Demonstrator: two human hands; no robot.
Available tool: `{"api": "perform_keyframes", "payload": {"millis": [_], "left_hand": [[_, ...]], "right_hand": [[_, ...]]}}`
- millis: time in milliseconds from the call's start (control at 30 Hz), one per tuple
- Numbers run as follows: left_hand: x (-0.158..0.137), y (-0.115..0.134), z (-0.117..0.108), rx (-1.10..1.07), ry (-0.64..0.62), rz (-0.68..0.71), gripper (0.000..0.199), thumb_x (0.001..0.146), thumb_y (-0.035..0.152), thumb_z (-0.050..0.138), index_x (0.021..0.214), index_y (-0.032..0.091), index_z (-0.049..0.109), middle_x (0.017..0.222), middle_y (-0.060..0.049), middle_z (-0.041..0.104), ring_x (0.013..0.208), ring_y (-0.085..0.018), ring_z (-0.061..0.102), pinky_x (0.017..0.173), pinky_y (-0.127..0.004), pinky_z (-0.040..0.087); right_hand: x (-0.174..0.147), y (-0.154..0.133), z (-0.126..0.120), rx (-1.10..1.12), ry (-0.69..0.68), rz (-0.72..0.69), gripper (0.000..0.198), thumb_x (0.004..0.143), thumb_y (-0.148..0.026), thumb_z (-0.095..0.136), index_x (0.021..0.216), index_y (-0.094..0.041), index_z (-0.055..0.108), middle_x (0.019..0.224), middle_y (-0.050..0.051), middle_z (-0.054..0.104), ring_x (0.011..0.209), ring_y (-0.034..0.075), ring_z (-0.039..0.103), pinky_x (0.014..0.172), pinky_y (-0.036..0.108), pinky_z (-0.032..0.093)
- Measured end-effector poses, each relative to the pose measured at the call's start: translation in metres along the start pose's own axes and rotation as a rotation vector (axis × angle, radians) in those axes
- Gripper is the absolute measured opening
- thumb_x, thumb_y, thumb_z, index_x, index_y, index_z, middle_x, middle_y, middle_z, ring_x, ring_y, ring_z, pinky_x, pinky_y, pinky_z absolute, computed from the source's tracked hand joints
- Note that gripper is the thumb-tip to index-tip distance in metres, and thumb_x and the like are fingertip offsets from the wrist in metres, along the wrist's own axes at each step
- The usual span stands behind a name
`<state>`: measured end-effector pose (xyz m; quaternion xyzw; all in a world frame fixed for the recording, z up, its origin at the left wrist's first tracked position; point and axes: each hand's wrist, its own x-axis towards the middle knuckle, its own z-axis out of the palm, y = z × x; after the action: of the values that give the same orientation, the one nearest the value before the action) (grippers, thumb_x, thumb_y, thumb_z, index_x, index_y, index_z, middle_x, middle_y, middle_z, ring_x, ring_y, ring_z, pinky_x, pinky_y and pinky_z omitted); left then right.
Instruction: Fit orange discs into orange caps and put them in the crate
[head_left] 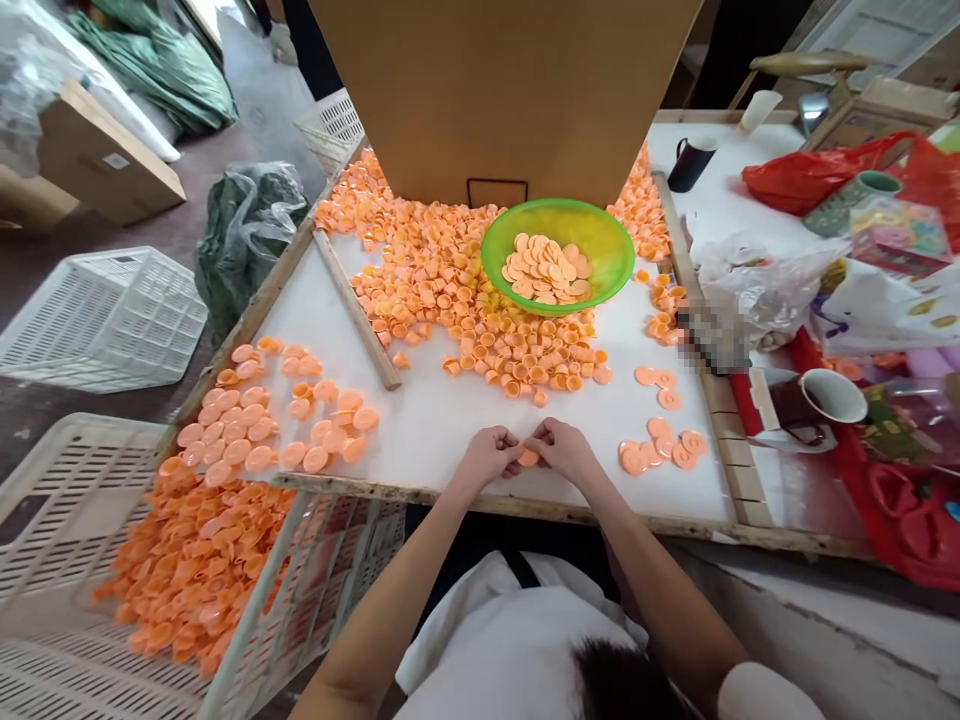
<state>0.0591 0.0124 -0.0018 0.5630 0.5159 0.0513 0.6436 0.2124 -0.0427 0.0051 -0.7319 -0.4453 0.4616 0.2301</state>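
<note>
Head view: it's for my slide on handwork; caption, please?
Left hand and right hand hold an orange piece at a white table, a green bowl of discs beyond.

A: Surface?
B: White table (435, 425), wooden rim (337, 485) along its near edge.
A: Far half?
B: Heaped orange cups (420, 270). Green bowl (611, 245) sits among them; contact with the table hidden. Carton (510, 100) behind, base partly masked.
A: Left?
B: Stick (358, 310), slanting, near end on bare white. Nearer, orange pieces (235, 432), mostly flat face up.
A: Right?
B: Loose discs (634, 458), some overlapping. Beyond the rail (735, 455), a dark mug (691, 165), upright.
</note>
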Motion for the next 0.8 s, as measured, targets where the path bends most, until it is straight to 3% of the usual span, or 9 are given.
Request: {"api": "perform_keyframes", "payload": {"millis": [67,133,233,300,367,433,533,667,800], "left_hand": [[-0.011,-0.004,-0.019,0.113,0.117,0.029,0.010,0.081,0.023,0.056,0.083,0.013,0.057,0.064,-0.002,0.063,0.056,-0.012,0.060,0.056,-0.024,0.049],[-0.027,-0.011,-0.048,0.260,0.372,0.054,0.014,0.082,0.022,0.054,0.091,0.013,0.060,0.077,-0.004,0.063,0.059,-0.011,0.057,0.062,-0.026,0.048],[-0.050,-0.015,-0.087,0.537,0.893,0.132,0.030,0.081,0.023,0.057,0.111,0.017,0.058,0.105,-0.008,0.056,0.066,-0.011,0.054,0.074,-0.032,0.048],[-0.055,-0.010,-0.093,0.614,1.021,0.253,0.031,0.083,0.022,0.056,0.114,0.018,0.056,0.107,-0.007,0.052,0.069,-0.011,0.053,0.076,-0.031,0.047],[-0.049,-0.001,-0.078,0.607,0.909,0.413,0.021,0.086,0.021,0.052,0.106,0.019,0.057,0.102,-0.005,0.053,0.070,-0.010,0.053,0.073,-0.027,0.047],[-0.032,0.011,-0.049,0.604,0.705,0.561,0.016,0.086,0.019,0.051,0.101,0.019,0.058,0.100,-0.004,0.053,0.072,-0.010,0.054,0.072,-0.025,0.047],[0.003,0.027,-0.001,0.718,0.512,0.720,0.024,0.086,0.018,0.052,0.109,0.022,0.056,0.106,-0.005,0.053,0.094,-0.016,0.054,0.083,-0.028,0.046],[0.036,0.040,0.032,0.971,0.374,0.712,0.026,0.087,0.016,0.049,0.112,0.020,0.055,0.111,-0.007,0.054,0.099,-0.021,0.050,0.085,-0.035,0.044],[0.032,0.032,0.031,1.045,0.211,0.677,0.019,0.088,0.018,0.046,0.102,0.017,0.058,0.104,-0.008,0.054,0.099,-0.021,0.049,0.086,-0.034,0.043]], "right_hand": [[-0.016,0.008,-0.010,0.029,0.098,-0.061,0.019,0.077,-0.039,0.060,0.084,-0.021,0.057,0.071,0.000,0.066,0.065,0.015,0.061,0.062,0.026,0.044],[-0.035,0.025,-0.030,0.022,0.224,-0.067,0.023,0.077,-0.042,0.060,0.089,-0.022,0.058,0.079,0.001,0.067,0.073,0.016,0.061,0.067,0.027,0.045],[-0.055,0.057,-0.067,-0.184,0.390,0.044,0.024,0.075,-0.041,0.061,0.089,-0.022,0.057,0.083,0.002,0.064,0.074,0.018,0.060,0.067,0.029,0.043],[-0.059,0.076,-0.083,-0.363,0.406,0.115,0.027,0.071,-0.038,0.064,0.091,-0.022,0.057,0.091,0.005,0.062,0.076,0.019,0.059,0.064,0.030,0.041],[-0.057,0.087,-0.088,-0.507,0.389,0.145,0.031,0.067,-0.036,0.067,0.093,-0.021,0.057,0.096,0.008,0.058,0.079,0.021,0.058,0.063,0.030,0.040],[-0.053,0.093,-0.086,-0.590,0.379,0.136,0.033,0.067,-0.035,0.068,0.093,-0.020,0.056,0.097,0.009,0.056,0.082,0.022,0.058,0.065,0.031,0.041],[-0.050,0.094,-0.081,-0.592,0.387,0.104,0.030,0.070,-0.035,0.065,0.093,-0.019,0.056,0.096,0.009,0.056,0.083,0.022,0.058,0.068,0.031,0.042],[-0.060,0.091,-0.087,-0.427,0.420,0.043,0.033,0.072,-0.042,0.060,0.096,-0.019,0.057,0.097,0.010,0.057,0.082,0.021,0.059,0.070,0.032,0.045],[-0.065,0.086,-0.095,-0.301,0.461,0.029,0.042,0.068,-0.055,0.061,0.090,-0.019,0.060,0.086,0.009,0.060,0.072,0.021,0.059,0.066,0.033,0.046]]}}
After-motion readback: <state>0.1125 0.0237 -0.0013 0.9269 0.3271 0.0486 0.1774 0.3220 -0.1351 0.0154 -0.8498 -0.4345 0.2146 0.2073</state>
